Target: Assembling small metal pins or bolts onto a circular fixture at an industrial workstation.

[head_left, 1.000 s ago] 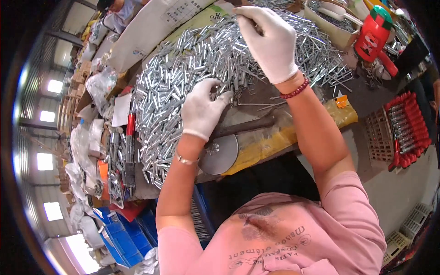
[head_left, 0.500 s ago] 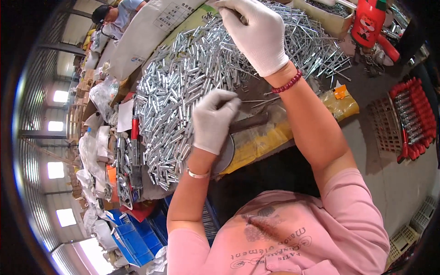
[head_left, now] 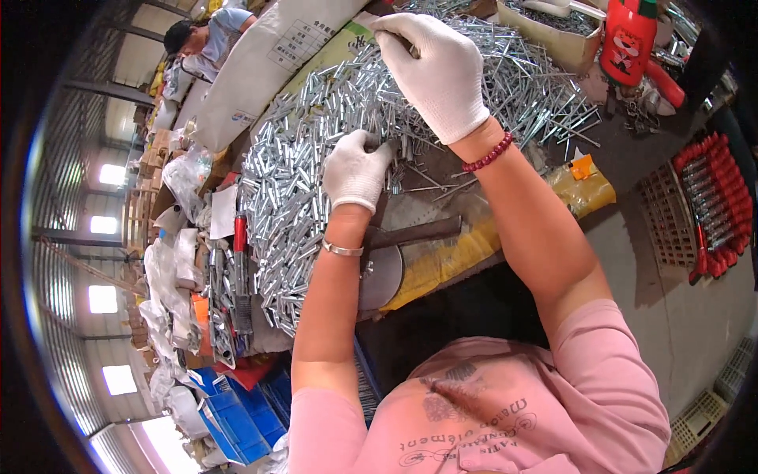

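My left hand (head_left: 355,170), in a white glove, is at the near edge of a big heap of short silvery metal tubes (head_left: 276,197). Its fingers and thumb curl in among the tubes, and what lies between them is hidden. Farther off and to the right, my right hand (head_left: 438,75), gloved too, hovers over the heap with thumb and fingertips pinched together. Anything in that pinch is too small to make out. Long thin metal rods (head_left: 537,103) lie heaped beyond and right of it.
A dark bar (head_left: 418,230) and a grey round plate (head_left: 382,280) lie by the yellow-wrapped table edge (head_left: 442,265). At far right stand a red bottle (head_left: 629,43) and a cardboard box (head_left: 553,35); a basket (head_left: 667,213) holds red-handled tools. Blue bins (head_left: 237,419) sit lower left. Another person (head_left: 209,39) works beyond.
My left hand has moved away from me into the tubes, uncovering the dark bar and grey plate. My right hand has shifted only slightly, still pinched.
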Demonstrator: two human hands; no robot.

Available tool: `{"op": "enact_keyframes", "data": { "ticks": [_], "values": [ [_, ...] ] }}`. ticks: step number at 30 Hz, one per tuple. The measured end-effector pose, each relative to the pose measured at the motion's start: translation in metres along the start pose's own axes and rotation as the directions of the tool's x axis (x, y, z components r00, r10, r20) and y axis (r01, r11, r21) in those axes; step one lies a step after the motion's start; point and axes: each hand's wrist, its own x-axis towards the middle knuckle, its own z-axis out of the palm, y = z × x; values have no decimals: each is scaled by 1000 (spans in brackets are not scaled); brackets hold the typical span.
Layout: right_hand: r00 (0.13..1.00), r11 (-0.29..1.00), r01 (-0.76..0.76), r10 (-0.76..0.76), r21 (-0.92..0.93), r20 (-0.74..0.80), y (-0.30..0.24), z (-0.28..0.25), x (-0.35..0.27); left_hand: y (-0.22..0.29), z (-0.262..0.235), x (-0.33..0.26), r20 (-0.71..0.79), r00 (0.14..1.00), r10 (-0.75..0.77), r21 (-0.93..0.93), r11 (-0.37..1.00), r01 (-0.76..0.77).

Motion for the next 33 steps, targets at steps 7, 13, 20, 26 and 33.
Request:
{"op": "enact_keyframes", "data": {
  "ticks": [7, 13, 20, 26, 33],
  "values": [
    [934, 952, 283, -301, -115, -190, 8, 7, 0, -10, 4, 14, 47, 998, 30, -110, 994, -25],
    [951, 960, 240, -262, -143, -164, 7, 7, -5, -5, -14, 5, 190, 973, 134, -385, 921, -51],
    [964, 975, 205, -217, -89, -156, 4, 0, -3, 22, -26, -29, 244, 941, 235, -414, 902, -118],
    [997, 998, -67, 67, 14, 33, -8, -6, -1, 13, -7, -20, 72, 978, 193, 103, 974, -200],
    [998, 998, 37, -38, -44, -40, -1, -1, -1, -26, -24, -17, 92, 986, 139, -118, 985, -128]
  ]
}}
